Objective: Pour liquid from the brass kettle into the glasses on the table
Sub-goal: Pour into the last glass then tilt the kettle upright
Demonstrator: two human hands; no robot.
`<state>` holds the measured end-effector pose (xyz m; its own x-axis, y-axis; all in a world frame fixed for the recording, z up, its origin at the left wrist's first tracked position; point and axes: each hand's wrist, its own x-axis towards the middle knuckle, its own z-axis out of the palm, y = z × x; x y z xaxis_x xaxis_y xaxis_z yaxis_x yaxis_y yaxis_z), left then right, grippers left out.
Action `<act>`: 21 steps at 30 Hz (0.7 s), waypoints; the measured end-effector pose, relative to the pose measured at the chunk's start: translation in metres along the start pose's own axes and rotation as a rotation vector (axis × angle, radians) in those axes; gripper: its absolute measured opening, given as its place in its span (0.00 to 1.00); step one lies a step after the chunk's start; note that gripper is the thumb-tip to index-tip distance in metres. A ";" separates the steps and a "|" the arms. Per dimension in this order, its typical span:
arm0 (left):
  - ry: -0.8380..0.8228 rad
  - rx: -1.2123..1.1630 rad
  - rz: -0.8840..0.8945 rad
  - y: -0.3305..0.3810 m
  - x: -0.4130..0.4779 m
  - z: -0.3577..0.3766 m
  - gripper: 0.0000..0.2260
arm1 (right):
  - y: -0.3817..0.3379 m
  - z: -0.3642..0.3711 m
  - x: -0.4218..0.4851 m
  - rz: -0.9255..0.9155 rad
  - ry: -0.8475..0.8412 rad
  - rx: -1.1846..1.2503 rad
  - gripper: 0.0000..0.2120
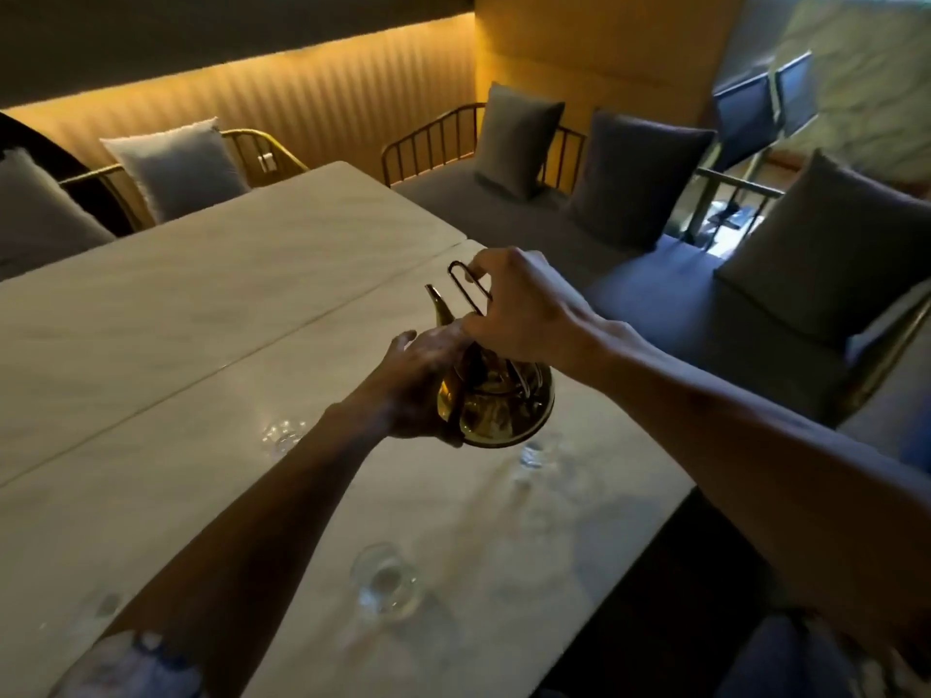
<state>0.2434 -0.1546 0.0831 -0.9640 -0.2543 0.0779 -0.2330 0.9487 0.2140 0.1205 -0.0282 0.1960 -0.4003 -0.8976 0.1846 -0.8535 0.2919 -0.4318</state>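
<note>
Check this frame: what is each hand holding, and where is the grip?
Both hold the brass kettle: the right hand grips its wire handle, the left hand cups its body.

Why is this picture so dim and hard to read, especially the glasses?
Head view: the only strong light is the warm strip along the back wall, so the table stays dim; the clear glasses show as faint glints; the wide lens bends the edges; the kettle throws reflections.

blocked: brass kettle (pixel 496 405) mid-desk, glasses at (pixel 282 435), (pixel 534 453), (pixel 385 586) around it | open: far-left desk (pixel 151 304) bare; near-right strip beside edge bare | beyond edge: sofa (pixel 655 294) with cushions
</note>
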 end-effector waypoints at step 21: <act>-0.201 -0.026 0.036 0.068 0.247 0.178 0.57 | 0.279 0.024 0.057 0.277 -0.150 0.027 0.19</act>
<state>-0.0329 -0.1195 -0.0561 -0.9784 -0.1754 -0.1095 -0.1973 0.9507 0.2395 -0.1322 -0.0054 0.0652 -0.5609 -0.8245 -0.0745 -0.7091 0.5250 -0.4707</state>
